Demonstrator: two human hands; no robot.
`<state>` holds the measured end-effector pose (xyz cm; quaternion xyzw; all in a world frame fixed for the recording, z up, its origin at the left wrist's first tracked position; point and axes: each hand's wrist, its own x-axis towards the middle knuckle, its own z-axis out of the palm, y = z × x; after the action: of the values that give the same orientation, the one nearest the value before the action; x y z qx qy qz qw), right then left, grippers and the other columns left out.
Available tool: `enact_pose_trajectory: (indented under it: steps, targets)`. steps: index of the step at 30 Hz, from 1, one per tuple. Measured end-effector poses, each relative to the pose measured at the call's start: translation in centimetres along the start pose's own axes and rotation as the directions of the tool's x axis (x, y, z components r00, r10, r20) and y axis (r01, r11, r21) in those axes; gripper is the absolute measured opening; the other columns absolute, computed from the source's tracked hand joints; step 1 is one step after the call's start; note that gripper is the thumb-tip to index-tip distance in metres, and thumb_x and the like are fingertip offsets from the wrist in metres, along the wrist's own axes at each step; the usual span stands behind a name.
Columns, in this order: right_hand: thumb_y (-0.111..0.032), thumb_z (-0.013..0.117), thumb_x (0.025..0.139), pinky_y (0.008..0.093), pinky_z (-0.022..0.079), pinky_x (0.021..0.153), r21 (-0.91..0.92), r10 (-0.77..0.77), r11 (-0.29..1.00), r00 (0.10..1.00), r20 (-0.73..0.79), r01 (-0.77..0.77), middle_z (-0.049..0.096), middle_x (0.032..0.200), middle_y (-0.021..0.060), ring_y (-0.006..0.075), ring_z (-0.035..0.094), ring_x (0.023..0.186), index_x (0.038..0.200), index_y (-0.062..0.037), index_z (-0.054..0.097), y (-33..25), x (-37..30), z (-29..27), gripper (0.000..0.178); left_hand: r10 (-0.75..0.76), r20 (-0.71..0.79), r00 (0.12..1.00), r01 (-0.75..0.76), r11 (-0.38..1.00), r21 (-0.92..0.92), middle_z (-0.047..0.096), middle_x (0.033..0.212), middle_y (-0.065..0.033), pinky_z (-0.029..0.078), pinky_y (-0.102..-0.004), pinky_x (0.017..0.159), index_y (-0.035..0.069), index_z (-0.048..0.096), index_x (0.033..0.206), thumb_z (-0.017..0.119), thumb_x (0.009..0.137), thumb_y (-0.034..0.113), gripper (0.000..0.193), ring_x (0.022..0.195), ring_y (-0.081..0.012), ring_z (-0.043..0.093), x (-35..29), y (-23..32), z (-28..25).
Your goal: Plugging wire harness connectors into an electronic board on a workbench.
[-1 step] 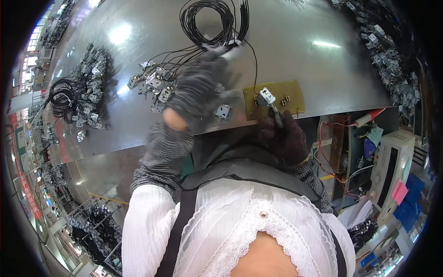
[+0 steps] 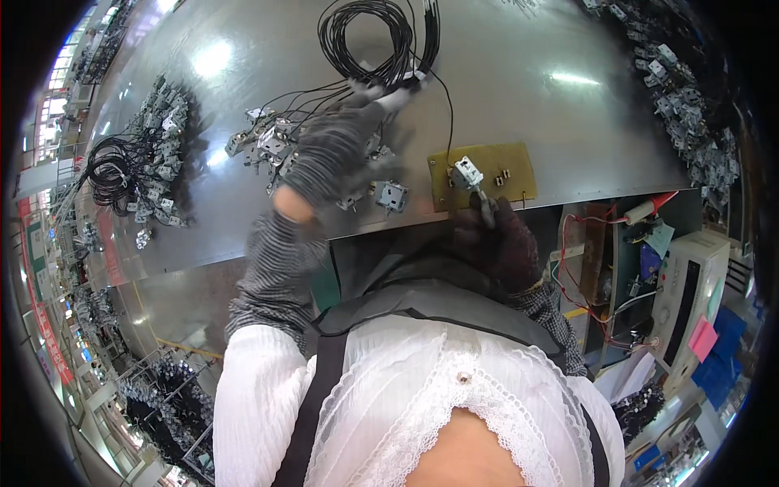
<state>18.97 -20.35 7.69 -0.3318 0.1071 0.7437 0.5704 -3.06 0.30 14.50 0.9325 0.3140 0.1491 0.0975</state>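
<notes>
My right hand (image 2: 510,247), in a dark red glove, is closed around the grey rod-like end of a small metal latch part (image 2: 467,173). The part's boxy head rests over a yellow-brown board (image 2: 519,166) at the table's near edge, and a thin black cable runs up from it. My left hand (image 2: 377,104), in a grey glove with pale fingertips, is stretched over the table just below a coil of black cables (image 2: 365,36). Motion blurs its fingers, so their grip cannot be made out. A loose boxy metal part (image 2: 391,196) lies between both hands.
Cabled metal parts (image 2: 272,146) are heaped left of my left forearm. A second bundle (image 2: 162,154) lies farther left, and more parts (image 2: 682,105) line the right edge. Beside the table stand a beige box-shaped device (image 2: 690,284) and red wires (image 2: 565,260).
My left hand and forearm have shifted slightly left and toward me, showing more of the metal parts beside them. The right hand and its part have barely moved.
</notes>
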Motion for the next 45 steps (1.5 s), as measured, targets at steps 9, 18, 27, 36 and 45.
enact_pose_trajectory:
  steps: [9, 18, 27, 36, 45]
  targets:
    - [-0.046, 0.053, 0.110, 0.0460, 0.051, 0.104, 0.135, 0.151, 0.959, 0.854, 0.497, -0.248, 0.062, 0.119, 0.0088, 0.0244, 0.061, 0.107, 0.134, -0.0055, 0.061, 1.6, 1.6, -1.8, 0.048, -0.125, 0.253, 0.959, 0.269, 0.676, -0.686, 0.071, 0.117, -0.0100, 0.058, -0.0345, 0.096, 0.004, 0.057, 0.147, 0.071, 0.094, 0.000, 0.056, 0.109, -0.0173, 0.068, -1.1, 0.2, 1.4]
    - [-0.040, 0.050, 0.113, 0.0497, 0.046, 0.116, -0.148, -0.127, 0.969, 0.911, 0.393, 0.199, 0.064, 0.139, 0.0164, 0.0334, 0.060, 0.134, 0.136, 0.0004, 0.059, -1.2, 2.0, -0.9, 0.047, -0.203, -0.015, 0.979, 0.128, 0.673, -0.729, 0.066, 0.116, -0.0125, 0.060, -0.0357, 0.087, 0.005, 0.060, 0.142, 0.080, 0.088, 0.000, 0.058, 0.098, -0.0225, 0.070, -1.5, 4.4, 6.7]
    - [-0.027, 0.052, 0.113, 0.0322, 0.053, 0.093, -0.828, -0.688, 0.186, 0.672, 0.274, 0.529, 0.072, 0.108, 0.0081, 0.0164, 0.066, 0.099, 0.124, 0.0009, 0.067, -4.9, 3.0, -0.3, 0.033, -0.123, 0.158, 0.980, 0.192, 0.797, -0.573, 0.075, 0.105, -0.0104, 0.060, -0.0359, 0.084, 0.004, 0.065, 0.133, 0.078, 0.098, 0.029, 0.046, 0.093, -0.0211, 0.074, -0.3, 4.4, 9.2]
    - [-0.017, 0.069, 0.100, 0.0330, 0.056, 0.080, -0.925, -0.491, 0.037, 0.813, 0.314, 0.379, 0.073, 0.094, 0.0100, 0.0173, 0.069, 0.087, 0.122, -0.0027, 0.069, -3.6, -0.5, 0.7, 0.026, -0.154, 0.316, 0.936, 0.337, 0.647, -0.684, 0.076, 0.102, -0.0103, 0.059, -0.0318, 0.084, -0.001, 0.066, 0.124, 0.079, 0.098, 0.033, 0.045, 0.094, -0.0156, 0.073, -0.2, 4.9, 9.5]
    - [-0.016, 0.073, 0.097, 0.0353, 0.057, 0.085, -0.889, -0.562, -0.118, 0.708, 0.427, 0.442, 0.072, 0.109, 0.0131, 0.0225, 0.071, 0.095, 0.123, -0.0010, 0.065, -0.4, 1.5, 0.6, 0.031, -0.165, 0.299, 0.940, 0.320, 0.734, -0.599, 0.071, 0.090, -0.0192, 0.058, -0.0424, 0.081, 0.000, 0.066, 0.110, 0.084, 0.090, 0.040, 0.049, 0.085, -0.0335, 0.071, 1.1, 4.5, 9.8]
